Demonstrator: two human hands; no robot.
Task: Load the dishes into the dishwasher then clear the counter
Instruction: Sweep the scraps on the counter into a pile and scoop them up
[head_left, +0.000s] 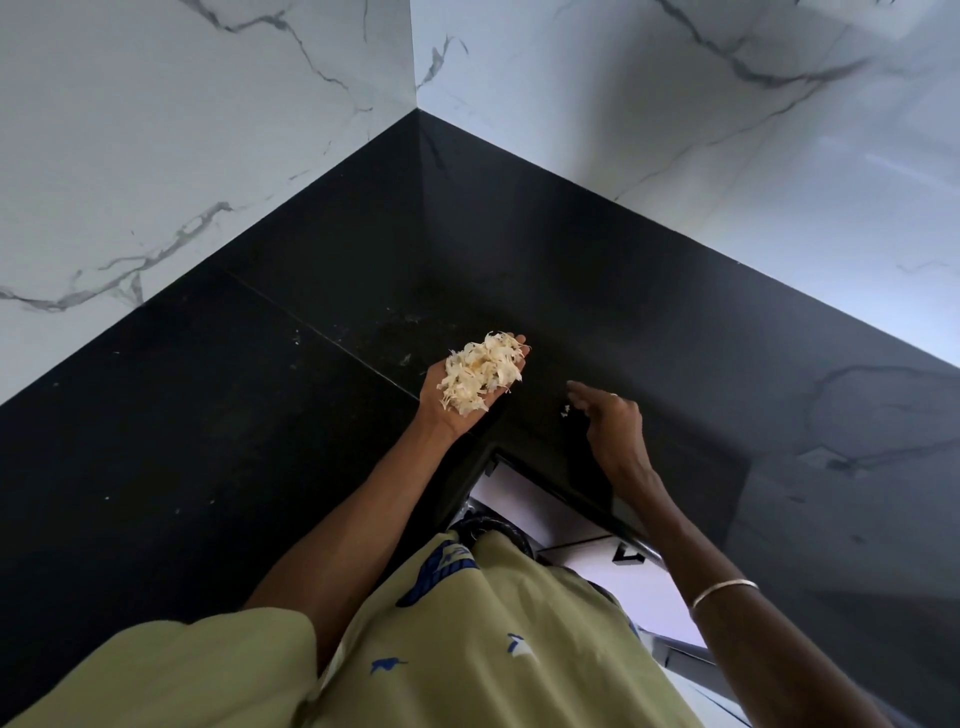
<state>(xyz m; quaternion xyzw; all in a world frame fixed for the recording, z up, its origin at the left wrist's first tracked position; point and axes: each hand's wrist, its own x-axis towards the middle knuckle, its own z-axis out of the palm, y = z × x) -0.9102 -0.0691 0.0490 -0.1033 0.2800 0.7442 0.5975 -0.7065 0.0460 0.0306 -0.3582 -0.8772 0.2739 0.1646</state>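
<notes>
- The left hand (470, 382) lay palm up above the black bench (208, 415), its fingers relaxed and slightly cupped under a heap of pale peelings (483, 371); held like this it served as a tray, so that gathered scraps need not be carried off one at a time.
- The right hand (610, 421) hovered low over the bench just beside the left, fingers stretched forward and gripping nothing, apparently reaching for a stray flake (565, 410) at its fingertips.
- More pale specks (405, 358) were scattered on the bench nearer the corner, suggesting the clearing was unfinished.
- The marble-patterned wall (208, 130) closed the corner on two sides, which probably explains why debris collected there.
- No dishes or dishwasher appeared in view.
</notes>
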